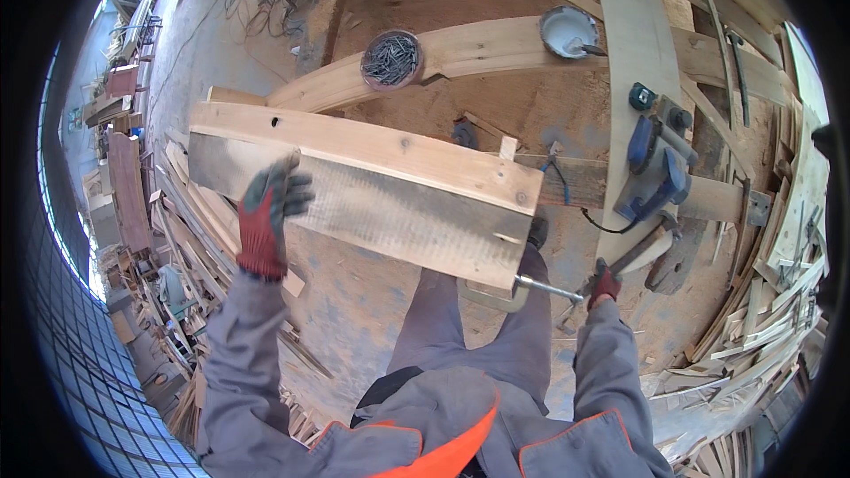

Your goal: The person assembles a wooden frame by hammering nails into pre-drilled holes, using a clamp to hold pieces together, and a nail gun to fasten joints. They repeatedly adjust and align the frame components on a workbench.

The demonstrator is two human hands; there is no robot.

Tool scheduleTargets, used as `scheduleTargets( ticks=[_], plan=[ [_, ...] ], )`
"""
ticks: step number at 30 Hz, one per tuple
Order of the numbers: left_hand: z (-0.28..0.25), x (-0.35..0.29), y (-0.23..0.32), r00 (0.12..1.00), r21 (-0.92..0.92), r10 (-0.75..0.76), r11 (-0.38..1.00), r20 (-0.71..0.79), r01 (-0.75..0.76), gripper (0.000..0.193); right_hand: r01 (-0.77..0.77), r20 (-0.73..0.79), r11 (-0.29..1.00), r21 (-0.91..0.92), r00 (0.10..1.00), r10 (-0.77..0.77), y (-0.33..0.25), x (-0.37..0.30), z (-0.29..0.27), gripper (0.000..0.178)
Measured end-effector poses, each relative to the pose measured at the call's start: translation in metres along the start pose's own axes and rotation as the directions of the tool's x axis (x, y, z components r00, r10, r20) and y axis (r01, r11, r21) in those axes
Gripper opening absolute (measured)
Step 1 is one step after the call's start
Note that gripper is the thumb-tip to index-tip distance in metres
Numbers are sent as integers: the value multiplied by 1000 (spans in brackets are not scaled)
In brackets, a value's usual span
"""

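A thick wooden beam [390, 146], pale on top, lies across the bench in front of me. Its near side is a darker, rough-sawn face [398, 212]. My left hand [276, 199], in a grey glove with a red cuff, is over that dark face near the left end, fingers apart and nothing held. A metal clamp screw [551, 289] sticks out at the beam's near right corner. At the screw's outer end, my gloved right hand [605, 285] is closed on the clamp handle, which it partly hides. A dark-bladed tool with pale wood [645, 251] lies just beyond that hand.
A bowl of nails [392, 60] and a tub of white paste [569, 33] stand on a far beam. A blue power tool [655, 181] rests on the upright board [633, 53] at the right. Offcuts [744, 336] pile up at the right; stacked planks [199, 239] lie left.
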State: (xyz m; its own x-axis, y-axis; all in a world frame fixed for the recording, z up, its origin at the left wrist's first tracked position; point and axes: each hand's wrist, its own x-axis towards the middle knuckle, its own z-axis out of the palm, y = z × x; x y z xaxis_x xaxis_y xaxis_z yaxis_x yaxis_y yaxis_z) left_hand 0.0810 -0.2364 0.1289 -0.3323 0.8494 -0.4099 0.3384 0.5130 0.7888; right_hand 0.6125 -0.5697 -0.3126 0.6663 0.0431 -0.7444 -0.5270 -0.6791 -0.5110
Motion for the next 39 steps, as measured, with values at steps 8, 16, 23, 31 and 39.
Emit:
scheduleTargets(
  ticks=[8, 16, 23, 31, 39],
  plan=[
    [121, 289, -22, 824, 609, 52, 648, 564, -458, 27, 168, -123, 986, -22, 978, -169, -46, -107, -43, 18],
    [224, 397, -81, 860, 862, -57, 40, 507, -506, 36, 42, -313, 995, -86, 947, -67, 41, -313, -63, 43],
    [237, 388, -100, 817, 816, -29, -56, 575, -576, 32, -352, -367, 936, -28, 874, 318, 151, -410, -56, 38],
    [224, 421, -127, 832, 821, 21, 148, 555, -551, 32, -445, -260, 895, -2, 865, 430, 194, -437, -45, 32],
    [158, 501, -115, 716, 211, -99, 975, 691, -69, 17, -371, -153, 922, -112, 923, 353, 185, -449, -54, 36]
  ],
)
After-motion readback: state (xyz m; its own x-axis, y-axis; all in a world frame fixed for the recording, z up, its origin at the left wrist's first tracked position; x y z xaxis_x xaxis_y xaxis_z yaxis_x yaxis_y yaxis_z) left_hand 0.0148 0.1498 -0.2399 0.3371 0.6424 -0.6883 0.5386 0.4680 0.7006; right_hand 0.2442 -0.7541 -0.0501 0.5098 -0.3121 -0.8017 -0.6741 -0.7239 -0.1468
